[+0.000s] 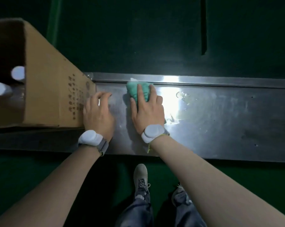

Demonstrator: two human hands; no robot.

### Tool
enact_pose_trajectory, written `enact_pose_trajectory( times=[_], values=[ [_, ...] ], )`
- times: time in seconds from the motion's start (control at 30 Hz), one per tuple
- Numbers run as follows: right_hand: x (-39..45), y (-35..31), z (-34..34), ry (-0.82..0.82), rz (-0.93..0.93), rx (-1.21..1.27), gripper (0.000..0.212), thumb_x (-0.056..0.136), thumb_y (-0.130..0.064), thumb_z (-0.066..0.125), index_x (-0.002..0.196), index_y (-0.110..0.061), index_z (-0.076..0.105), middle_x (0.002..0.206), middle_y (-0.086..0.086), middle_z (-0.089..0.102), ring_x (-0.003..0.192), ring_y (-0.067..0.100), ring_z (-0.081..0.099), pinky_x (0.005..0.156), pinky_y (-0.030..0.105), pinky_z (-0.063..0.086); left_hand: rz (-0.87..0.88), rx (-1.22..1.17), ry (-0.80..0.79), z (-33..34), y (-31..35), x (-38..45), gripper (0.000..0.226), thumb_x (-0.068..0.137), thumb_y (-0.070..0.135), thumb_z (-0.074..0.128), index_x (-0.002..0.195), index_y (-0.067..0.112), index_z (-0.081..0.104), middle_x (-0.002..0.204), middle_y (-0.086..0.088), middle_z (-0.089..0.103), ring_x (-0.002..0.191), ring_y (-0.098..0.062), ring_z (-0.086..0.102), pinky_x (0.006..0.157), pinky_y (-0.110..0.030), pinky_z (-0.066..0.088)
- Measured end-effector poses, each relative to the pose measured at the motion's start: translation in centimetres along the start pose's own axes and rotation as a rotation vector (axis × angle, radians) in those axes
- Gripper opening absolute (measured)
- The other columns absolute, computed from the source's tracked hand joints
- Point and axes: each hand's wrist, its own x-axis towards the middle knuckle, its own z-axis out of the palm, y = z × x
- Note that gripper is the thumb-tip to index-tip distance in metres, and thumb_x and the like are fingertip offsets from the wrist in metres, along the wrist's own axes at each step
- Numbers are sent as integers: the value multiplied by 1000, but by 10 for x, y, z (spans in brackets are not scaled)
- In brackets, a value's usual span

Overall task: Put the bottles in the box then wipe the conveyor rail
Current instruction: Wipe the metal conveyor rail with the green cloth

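A brown cardboard box (pixel 45 89) stands at the left end of the steel conveyor rail (pixel 220 122). Two white bottle caps (pixel 18 75) show inside its dark opening. My right hand (pixel 146 108) lies flat on a green cloth (pixel 138 90), pressing it onto the rail close to the raised back edge. My left hand (pixel 98 112) rests on the rail beside the box's right wall, fingers curled and holding nothing. Both wrists wear white bands.
Small wet drops (pixel 182 97) and a bright glare lie on the steel just right of the cloth. A dark green belt (pixel 138 38) runs behind the rail. Below the front edge I see green floor and my shoes (pixel 141 179).
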Motion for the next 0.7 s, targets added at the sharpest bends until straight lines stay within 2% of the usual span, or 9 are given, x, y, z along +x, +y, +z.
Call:
enact_pose_trajectory(
  times=[0.2,0.4,0.47,0.53,0.6,0.7],
  values=[
    [12,-49,39,-59,-9,-8,60,111,-50,34,167,-29,28,173,21,21,127,41,47,92,45,46,53,10,166,19,-18,1,31,98,15,67,128,16,64,133,-10,63,120,-35,58,92,-48,49],
    [23,-61,63,-78,-20,-58,63,110,-50,36,168,-26,26,175,23,14,134,41,46,100,46,42,43,26,172,16,-38,5,35,99,15,49,130,13,65,134,-12,63,121,-36,58,90,-48,48],
    [24,-61,69,-62,-45,-86,66,110,-51,34,168,-21,24,176,24,9,148,43,36,113,50,35,41,28,142,12,-46,6,38,95,9,50,130,11,65,135,-14,62,121,-38,57,89,-51,48],
    [27,-62,75,-47,-116,-127,70,111,-51,28,170,-14,17,177,25,0,163,45,10,131,57,14,37,41,113,6,-54,8,41,92,5,50,130,9,65,135,-16,61,122,-40,56,91,-52,47],
    [31,-59,84,-48,-206,-164,74,113,-50,24,170,-7,8,176,26,-6,165,42,-6,134,56,-2,37,51,93,4,-57,10,42,92,4,49,130,8,65,135,-17,61,123,-41,55,93,-53,46],
    [36,-52,94,-99,-279,-132,72,114,-46,24,170,-6,2,177,22,-6,166,36,-8,136,50,-1,14,47,59,8,-53,10,43,90,-1,53,131,8,64,135,-19,60,124,-42,53,94,-55,45]
  ],
)
